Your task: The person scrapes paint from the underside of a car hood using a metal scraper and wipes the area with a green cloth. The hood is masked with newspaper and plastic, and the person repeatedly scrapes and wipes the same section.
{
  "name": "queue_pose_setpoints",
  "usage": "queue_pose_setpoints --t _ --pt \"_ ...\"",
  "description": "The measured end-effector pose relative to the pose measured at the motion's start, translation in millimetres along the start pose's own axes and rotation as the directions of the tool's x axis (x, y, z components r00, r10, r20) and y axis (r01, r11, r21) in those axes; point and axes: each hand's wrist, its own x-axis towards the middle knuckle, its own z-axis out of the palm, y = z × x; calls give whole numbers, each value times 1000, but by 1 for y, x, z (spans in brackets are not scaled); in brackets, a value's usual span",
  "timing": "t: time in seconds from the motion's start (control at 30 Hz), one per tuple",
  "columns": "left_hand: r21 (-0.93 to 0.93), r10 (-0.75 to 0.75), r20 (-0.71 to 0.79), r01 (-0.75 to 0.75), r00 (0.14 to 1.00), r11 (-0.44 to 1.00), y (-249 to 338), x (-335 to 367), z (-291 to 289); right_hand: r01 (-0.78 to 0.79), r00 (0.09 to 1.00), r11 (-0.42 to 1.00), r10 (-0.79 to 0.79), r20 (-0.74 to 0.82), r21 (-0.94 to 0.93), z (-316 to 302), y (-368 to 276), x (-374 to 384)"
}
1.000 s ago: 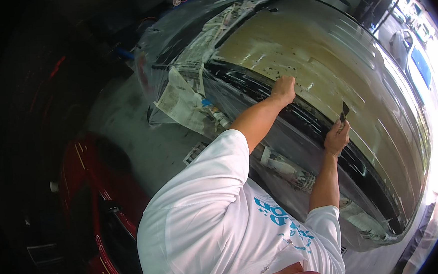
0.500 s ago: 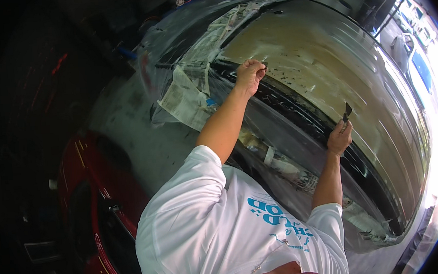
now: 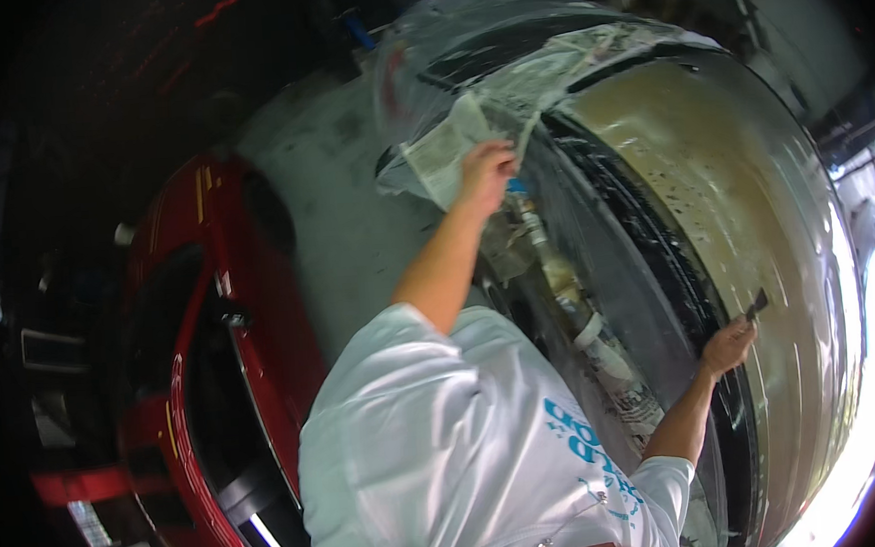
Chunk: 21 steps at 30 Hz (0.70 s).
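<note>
My right hand (image 3: 729, 344) grips a small dark scraper (image 3: 757, 304), its blade pointing away from me over the car's worn tan roof (image 3: 689, 128). That hand is by the roof's near edge, next to the black strip (image 3: 646, 236) running along it. Dark flakes are scattered on the tan surface near this strip. My left hand (image 3: 490, 175) is beside the car, in front of the masking paper (image 3: 438, 161) at the windshield end. Its fingers are closed together; whatever they may hold is hidden.
Clear plastic film (image 3: 607, 263) and paper cover the car's side and front. A red car (image 3: 263, 374) stands to my left, with grey floor (image 3: 336, 169) between the two vehicles. Bright daylight comes in at the far right.
My left hand has moved off the roof edge, back beside the masking paper. The scraper stays in my right hand over the roof. The view has turned left.
</note>
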Motion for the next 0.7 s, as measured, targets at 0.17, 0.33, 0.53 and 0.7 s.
queue_pose_setpoints --t 0.17,0.33,0.53,0.7 --pt "187 178 -327 -120 928 975 73 -51 -188 8 993 995 -19 114 95 7 -49 4" --pt "414 304 -685 10 662 910 121 -38 -230 -27 1000 983 28 -4 181 -3 -47 11" --pt "725 434 -676 643 596 246 164 5 -274 -38 999 981 38 3 190 -11 -53 9" --pt "801 527 -483 595 700 -56 169 4 -276 -47 999 986 47 2 159 -12 -51 8"
